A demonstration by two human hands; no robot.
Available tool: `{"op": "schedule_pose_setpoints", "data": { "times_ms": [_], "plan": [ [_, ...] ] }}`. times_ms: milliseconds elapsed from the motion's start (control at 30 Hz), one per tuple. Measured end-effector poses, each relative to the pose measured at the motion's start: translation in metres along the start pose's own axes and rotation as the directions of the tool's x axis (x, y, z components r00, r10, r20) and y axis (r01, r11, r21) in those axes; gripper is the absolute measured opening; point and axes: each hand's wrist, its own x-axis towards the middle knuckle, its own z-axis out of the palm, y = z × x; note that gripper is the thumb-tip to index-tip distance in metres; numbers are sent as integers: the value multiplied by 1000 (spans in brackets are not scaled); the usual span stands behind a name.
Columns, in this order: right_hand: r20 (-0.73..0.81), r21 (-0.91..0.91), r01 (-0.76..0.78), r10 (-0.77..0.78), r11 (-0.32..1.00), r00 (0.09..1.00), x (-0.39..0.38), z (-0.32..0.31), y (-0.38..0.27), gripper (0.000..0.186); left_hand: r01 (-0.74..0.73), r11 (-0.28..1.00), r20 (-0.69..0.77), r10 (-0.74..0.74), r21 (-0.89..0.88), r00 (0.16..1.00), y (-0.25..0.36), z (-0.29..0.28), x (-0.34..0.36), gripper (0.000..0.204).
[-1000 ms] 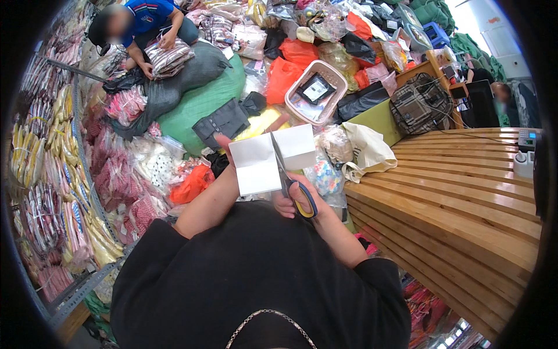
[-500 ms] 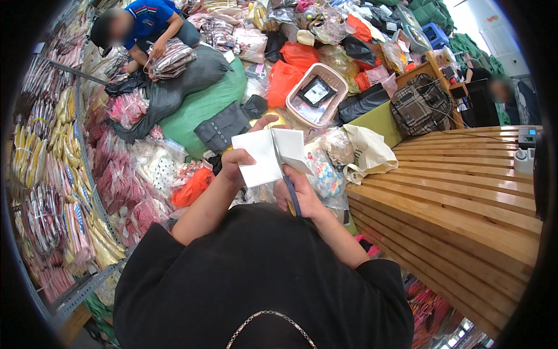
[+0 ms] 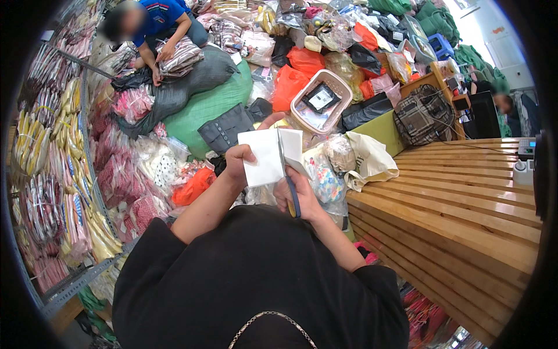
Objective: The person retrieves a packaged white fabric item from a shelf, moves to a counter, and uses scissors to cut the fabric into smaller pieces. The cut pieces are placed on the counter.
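My left hand [image 3: 239, 163] grips a piece of white paper [image 3: 260, 156] by its left side, thumb on the face and fingers behind. The sheet looks folded or part cut, with a right-hand flap [image 3: 292, 143] standing at an angle. In my right hand [image 3: 301, 195] is a pair of scissors [image 3: 293, 198] with dark blue and yellow handles. Their blades point away from me and lie along the line between the two parts of the paper. Whether the blades are fully closed is hard to see.
A pink-beige plastic basket [image 3: 322, 100] holds a black packet beyond my hands. Bagged clothes and red bags [image 3: 290, 87] heap around it. A slatted wooden bench [image 3: 453, 192] stands right, a metal rack of packaged garments [image 3: 52, 174] left. A person in blue [image 3: 160, 23] handles packets at far left.
My view has shifted slightly, so the scene sits a little differently. The paper and scissors stay in my hands, nearly unmoved. The person in blue has shifted a hand on the packets.
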Motion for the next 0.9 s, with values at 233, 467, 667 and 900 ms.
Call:
{"op": "schedule_pose_setpoints", "data": {
  "times_ms": [233,467,667,900],
  "plan": [
    [-38,1,-25,25,1000,999,1,-1,2,37,-14,998,-19,15,64,1000,-1,8,3,105],
    [-39,-40,-5,3,999,999,-1,-1,0,19,21,998,-21,-19,63,1000,0,11,3,103],
    [-85,-72,-5,-1,997,996,-2,8,-6,16,22,999,-9,-22,42,1000,-3,6,4,104],
    [-112,-74,-44,36,996,993,-2,9,-7,17,38,999,-27,-37,32,999,-4,4,4,106]
  ]
}}
